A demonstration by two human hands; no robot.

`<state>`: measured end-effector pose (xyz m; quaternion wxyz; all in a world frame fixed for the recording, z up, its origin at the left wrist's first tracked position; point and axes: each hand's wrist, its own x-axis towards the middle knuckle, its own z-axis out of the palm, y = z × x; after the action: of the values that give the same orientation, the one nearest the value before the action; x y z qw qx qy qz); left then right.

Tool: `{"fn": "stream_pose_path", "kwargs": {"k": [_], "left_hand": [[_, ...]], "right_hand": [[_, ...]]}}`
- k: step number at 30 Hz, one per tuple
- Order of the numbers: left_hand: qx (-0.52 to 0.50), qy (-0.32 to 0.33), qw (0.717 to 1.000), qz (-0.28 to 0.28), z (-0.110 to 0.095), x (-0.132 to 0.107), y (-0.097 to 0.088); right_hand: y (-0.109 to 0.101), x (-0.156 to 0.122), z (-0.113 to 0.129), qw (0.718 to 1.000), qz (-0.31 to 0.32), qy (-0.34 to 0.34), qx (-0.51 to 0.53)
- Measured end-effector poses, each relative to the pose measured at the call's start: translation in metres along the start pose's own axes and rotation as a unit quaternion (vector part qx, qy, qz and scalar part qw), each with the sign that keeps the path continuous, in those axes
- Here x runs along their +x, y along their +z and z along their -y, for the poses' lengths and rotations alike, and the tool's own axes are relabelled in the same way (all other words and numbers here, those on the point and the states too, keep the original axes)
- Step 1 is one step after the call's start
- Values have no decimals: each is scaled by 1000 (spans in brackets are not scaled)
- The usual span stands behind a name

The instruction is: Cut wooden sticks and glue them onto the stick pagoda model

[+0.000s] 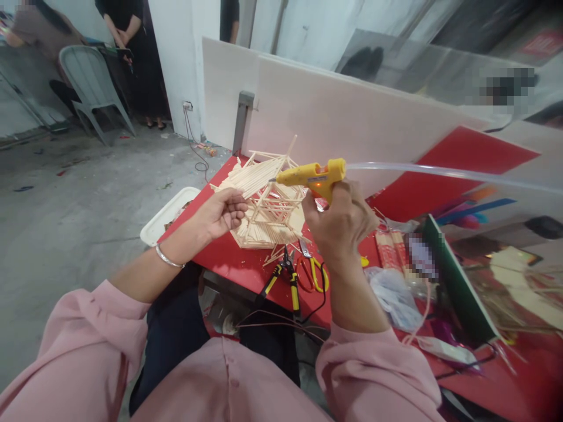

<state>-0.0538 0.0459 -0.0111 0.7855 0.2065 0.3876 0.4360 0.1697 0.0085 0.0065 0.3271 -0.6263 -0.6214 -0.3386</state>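
My right hand [341, 220] is wrapped round the handle of a yellow glue gun [312, 174]. A long clear glue stick [396, 167] trails out of its back end. The gun's nozzle points left, close above a model built of thin wooden sticks [272, 211]. The model has a slanted panel of sticks [259, 176] and an open frame below it. On the model's left side my left hand [224, 212] has its fingers curled at the panel's lower edge, pinching it. Whether the nozzle touches the sticks I cannot tell.
On the red table [224, 264] lie yellow-black pliers [288, 272], scissors [314, 269] and a plastic bag [393, 296]. A green-sided box [457, 278] stands right. White boards [352, 105] lean behind. A chair [90, 76] and people are at the far left.
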Motion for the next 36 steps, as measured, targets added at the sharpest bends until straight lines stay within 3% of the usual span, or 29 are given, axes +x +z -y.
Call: {"fn": "stream_pose_path", "kwargs": {"k": [9, 21, 36], "left_hand": [[17, 0, 1000, 25, -1, -2, 1], [22, 10, 1000, 14, 2, 0, 6], [26, 30, 999, 6, 4, 4, 7]], "right_hand": [[2, -1, 1, 1000, -1, -3, -17], [3, -1, -3, 999, -8, 23, -28], [-1, -1, 0, 998, 43, 23, -28]]}}
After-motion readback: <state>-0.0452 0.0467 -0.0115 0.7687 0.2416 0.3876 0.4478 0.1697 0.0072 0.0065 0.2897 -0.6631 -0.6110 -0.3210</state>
